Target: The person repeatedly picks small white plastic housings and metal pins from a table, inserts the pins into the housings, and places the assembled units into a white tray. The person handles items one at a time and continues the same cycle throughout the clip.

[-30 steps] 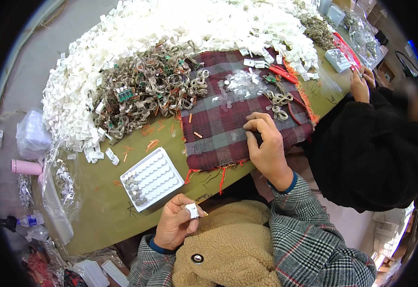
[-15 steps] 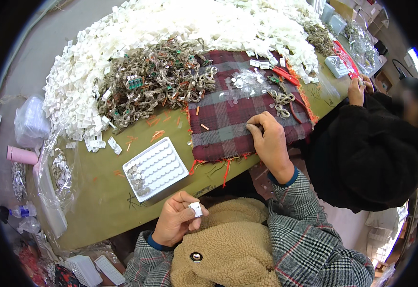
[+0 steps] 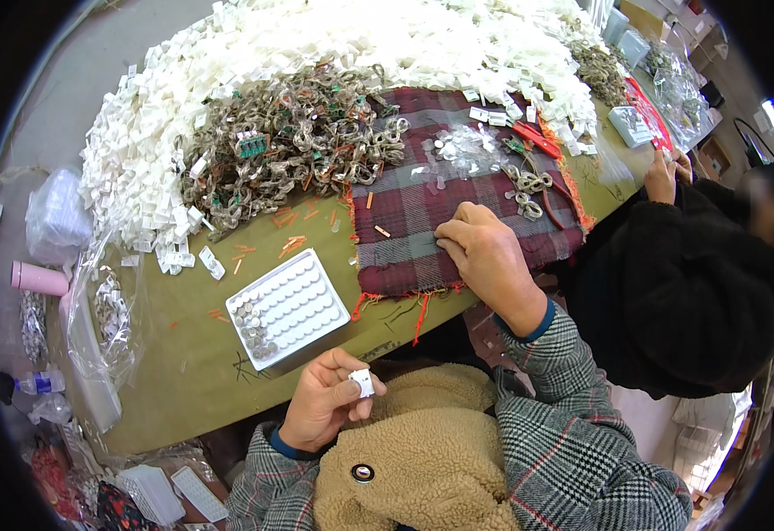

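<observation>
Between the thumb and fingers of my left hand (image 3: 323, 405) is a small white plastic housing (image 3: 362, 382), held above my lap by the table's near edge. My right hand (image 3: 491, 257) is over the near right part of a plaid cloth (image 3: 396, 265), thumb and fingertips pinched together; whatever they hold, if anything, is too small to make out. Farther back on the cloth lie a heap of small clear discs (image 3: 468, 149), a looped cable bundle (image 3: 528, 188) and red-handled pliers (image 3: 537, 140). Left of the cloth, a white tray (image 3: 314, 334) carries rows of round pieces, some silvery.
A large heap of white plastic pieces (image 3: 139, 168) spans the back of the table, with tangled cables and green circuit boards (image 3: 252, 144) before it. A pink bottle (image 3: 40, 279) and plastic bags (image 3: 57, 217) are at the left. A dark-clothed co-worker (image 3: 679, 301) sits at the right.
My right hand has shifted slightly left over the cloth, and its fingers have come closer together. My left hand holds the white housing in nearly the same place.
</observation>
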Motion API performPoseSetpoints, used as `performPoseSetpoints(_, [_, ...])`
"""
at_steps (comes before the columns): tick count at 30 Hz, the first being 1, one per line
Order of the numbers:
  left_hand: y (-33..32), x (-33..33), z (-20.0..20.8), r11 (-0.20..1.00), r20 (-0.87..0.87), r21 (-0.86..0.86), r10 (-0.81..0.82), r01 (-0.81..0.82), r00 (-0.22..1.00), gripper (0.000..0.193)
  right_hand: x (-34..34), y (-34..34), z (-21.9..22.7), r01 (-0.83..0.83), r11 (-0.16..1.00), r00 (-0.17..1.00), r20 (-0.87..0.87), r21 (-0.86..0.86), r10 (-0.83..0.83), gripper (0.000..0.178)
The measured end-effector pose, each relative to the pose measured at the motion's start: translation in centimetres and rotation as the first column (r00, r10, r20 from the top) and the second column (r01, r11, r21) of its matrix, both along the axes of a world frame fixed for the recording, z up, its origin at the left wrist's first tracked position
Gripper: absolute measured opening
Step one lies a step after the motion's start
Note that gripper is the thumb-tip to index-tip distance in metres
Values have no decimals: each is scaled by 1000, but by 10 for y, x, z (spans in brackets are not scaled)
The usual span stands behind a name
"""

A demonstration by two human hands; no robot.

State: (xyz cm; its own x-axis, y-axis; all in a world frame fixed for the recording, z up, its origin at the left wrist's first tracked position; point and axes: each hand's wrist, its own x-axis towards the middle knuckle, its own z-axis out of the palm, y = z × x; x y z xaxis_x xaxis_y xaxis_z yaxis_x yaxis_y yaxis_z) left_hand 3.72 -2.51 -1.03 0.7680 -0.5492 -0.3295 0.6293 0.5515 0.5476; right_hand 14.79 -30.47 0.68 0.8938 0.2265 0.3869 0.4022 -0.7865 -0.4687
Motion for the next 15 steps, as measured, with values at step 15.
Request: performPoseSetpoints(15, [14,-19,1,959,130,-213,216,-186,968,25,-65,78,20,-284,632,817,-163,721,553,8])
